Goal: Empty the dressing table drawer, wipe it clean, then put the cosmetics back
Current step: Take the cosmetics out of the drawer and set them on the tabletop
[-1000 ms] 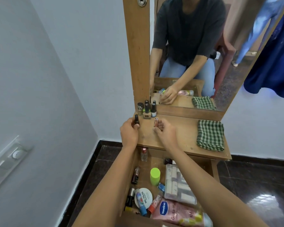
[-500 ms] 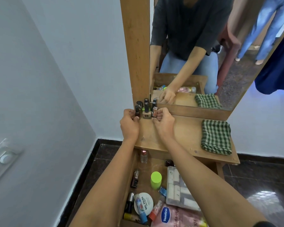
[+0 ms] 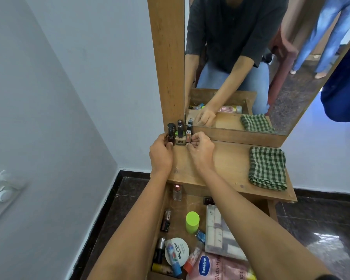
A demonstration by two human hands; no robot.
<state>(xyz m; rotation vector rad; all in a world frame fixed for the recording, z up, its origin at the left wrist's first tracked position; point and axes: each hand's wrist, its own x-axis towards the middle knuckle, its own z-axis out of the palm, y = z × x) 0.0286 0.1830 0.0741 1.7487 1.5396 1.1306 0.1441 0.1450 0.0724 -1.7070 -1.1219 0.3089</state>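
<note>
Several small nail polish bottles point(image 3: 180, 136) stand in a cluster on the back left corner of the dressing table top point(image 3: 226, 164). My left hand point(image 3: 160, 154) pinches a dark bottle point(image 3: 171, 137) at the cluster's left side. My right hand point(image 3: 200, 150) pinches a small clear bottle with a silver cap point(image 3: 188, 136) at its right side. Both bottles stand upright on the wood. Below, the open drawer point(image 3: 180, 217) holds a green-capped bottle point(image 3: 192, 222), a round nail polish remover tub point(image 3: 177, 251), a pink Vaseline pouch point(image 3: 220, 267), a clear box point(image 3: 220, 235) and several small tubes.
A folded green checked cloth point(image 3: 268, 168) lies on the right of the table top. The mirror point(image 3: 251, 63) rises behind it, with a wooden post point(image 3: 166, 63) on its left. A white wall with a switch plate point(image 3: 2, 190) is at left; dark floor tiles point(image 3: 321, 229) surround the table.
Both hands carried their small bottles back across the table top and set them against the cluster by the mirror post. The camera tilted slightly down and closer.
</note>
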